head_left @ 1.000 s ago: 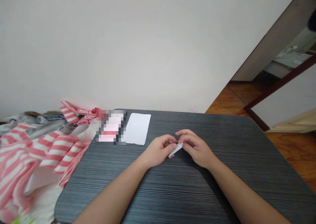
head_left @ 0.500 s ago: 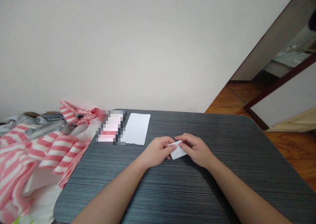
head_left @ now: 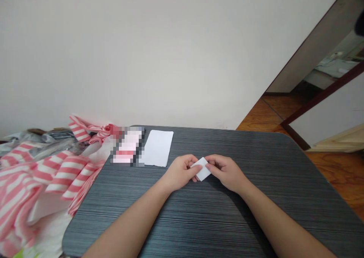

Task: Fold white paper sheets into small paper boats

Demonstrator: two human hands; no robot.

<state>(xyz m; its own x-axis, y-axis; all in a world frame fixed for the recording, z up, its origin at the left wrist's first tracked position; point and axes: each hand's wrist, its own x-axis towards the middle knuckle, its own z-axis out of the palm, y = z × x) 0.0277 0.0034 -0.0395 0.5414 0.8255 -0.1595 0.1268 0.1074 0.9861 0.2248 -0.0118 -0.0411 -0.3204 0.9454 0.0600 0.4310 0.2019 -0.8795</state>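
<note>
Far left of the left hand point(head_left: 182, 174) lies a heap of pink and white striped cloth point(head_left: 66, 170). Nearer to that hand, a blurry pink and black thing point(head_left: 129, 146) and then a big white paper point(head_left: 158, 148) lie on the dark table point(head_left: 187, 227). The left hand pinches one side of a little white paper square point(head_left: 203, 170), between the hands. The right hand point(head_left: 227, 172) pinches its other side. Brown floor point(head_left: 344, 170) lies past that hand.
</note>
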